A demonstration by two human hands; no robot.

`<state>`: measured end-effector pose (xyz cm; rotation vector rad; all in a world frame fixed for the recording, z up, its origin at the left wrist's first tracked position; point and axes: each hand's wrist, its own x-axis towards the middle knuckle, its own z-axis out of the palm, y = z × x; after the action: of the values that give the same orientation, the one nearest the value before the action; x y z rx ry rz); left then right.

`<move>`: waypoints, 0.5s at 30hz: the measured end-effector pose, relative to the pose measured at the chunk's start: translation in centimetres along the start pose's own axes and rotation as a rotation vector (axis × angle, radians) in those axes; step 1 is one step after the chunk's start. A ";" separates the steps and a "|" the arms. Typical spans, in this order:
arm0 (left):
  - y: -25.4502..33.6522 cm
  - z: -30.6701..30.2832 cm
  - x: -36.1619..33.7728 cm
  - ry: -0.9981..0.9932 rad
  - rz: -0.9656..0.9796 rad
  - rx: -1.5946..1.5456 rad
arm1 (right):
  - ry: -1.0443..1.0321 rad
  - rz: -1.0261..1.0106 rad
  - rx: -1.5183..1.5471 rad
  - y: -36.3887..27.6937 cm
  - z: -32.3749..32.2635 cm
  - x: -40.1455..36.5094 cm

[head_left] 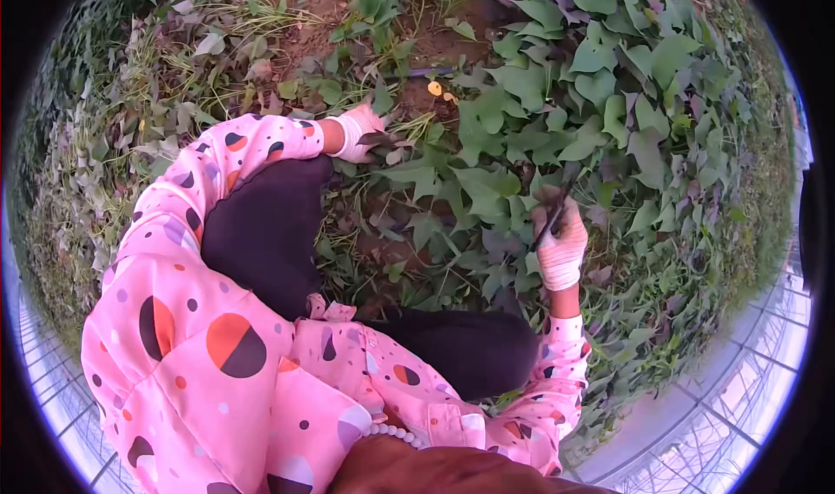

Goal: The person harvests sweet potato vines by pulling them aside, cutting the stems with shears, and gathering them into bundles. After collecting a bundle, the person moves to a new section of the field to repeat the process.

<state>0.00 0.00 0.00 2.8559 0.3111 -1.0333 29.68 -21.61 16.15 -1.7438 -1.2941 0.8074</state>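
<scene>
My left hand (358, 133), in a whitish glove with dark fingers, is closed among leaves at the centre left. Pale green vine stems (422, 129) fan out beside its fingertips, though the leaves partly hide the grip. On the right, my gloved right hand (561, 243) is wrapped round a slim dark hand tool (550, 219). The tool points up into the foliage; its far end is hidden, so its exact kind cannot be made out. Heart-shaped, sweet-potato-like leaves (487, 190) lie between my two hands.
Dense green vines (678, 68) cover the right side. Flattened, wilted vines (174, 103) spread over the left. Bare brown soil (304, 20) shows at the top, with a thin dark hose (426, 72) and a yellow leaf (435, 88). My bent knees (270, 233) are close to the plants.
</scene>
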 end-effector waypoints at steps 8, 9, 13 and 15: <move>-4.6 -2.2 -3.3 0.247 0.028 -0.940 | -0.225 0.286 0.475 5.4 15.6 15.3; -5.2 -2.0 -3.1 0.223 -0.018 -0.947 | -0.197 0.295 0.418 8.0 17.1 14.6; -7.2 -1.9 -1.9 0.514 0.139 -1.517 | -0.284 0.401 0.325 16.0 19.7 6.1; -7.8 -4.4 -1.4 0.740 -0.100 -1.368 | -0.295 0.350 0.062 21.3 20.6 0.5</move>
<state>0.02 8.10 4.15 1.7588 0.7968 0.3117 21.92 -19.74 -12.37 -1.8788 -1.1449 1.3316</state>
